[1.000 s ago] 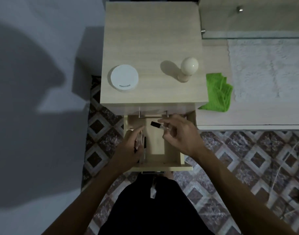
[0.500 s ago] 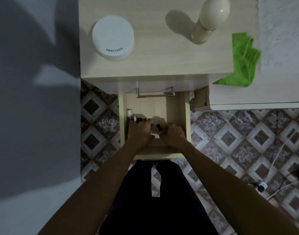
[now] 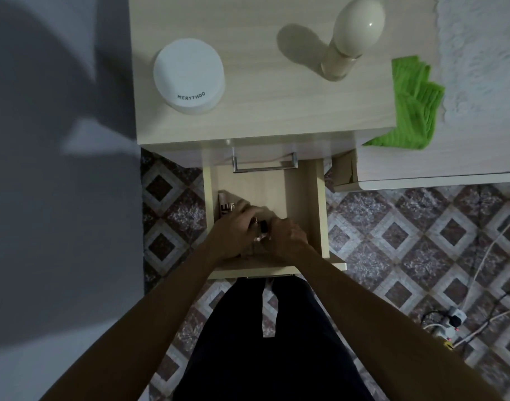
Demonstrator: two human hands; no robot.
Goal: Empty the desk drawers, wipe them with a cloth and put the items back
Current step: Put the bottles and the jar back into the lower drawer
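The lower desk drawer (image 3: 298, 204) stands pulled out below the desk top. My left hand (image 3: 233, 231) and my right hand (image 3: 287, 240) meet low inside it, near its front left. Between them is a small glass bottle (image 3: 261, 230) with a black cap and a metal collar; both hands close around it, and its body is mostly hidden by my fingers. A white tube (image 3: 224, 204) with dark lettering lies along the drawer's left wall, partly under my left hand. The folded green cloth (image 3: 413, 111) lies on the lower surface to the right of the desk.
On the desk top stand a white round jar (image 3: 188, 79) and an egg-shaped lamp (image 3: 352, 36). The closed upper drawer's metal handle (image 3: 263, 167) sits just above the open one. A white mat (image 3: 485, 68) is at right. Cables and a power strip (image 3: 447, 325) lie on the patterned floor.
Both hands came down from above the drawer into it and closed together; the black-capped piece in my right hand now sits against the bottle by my left hand. The view moved closer.
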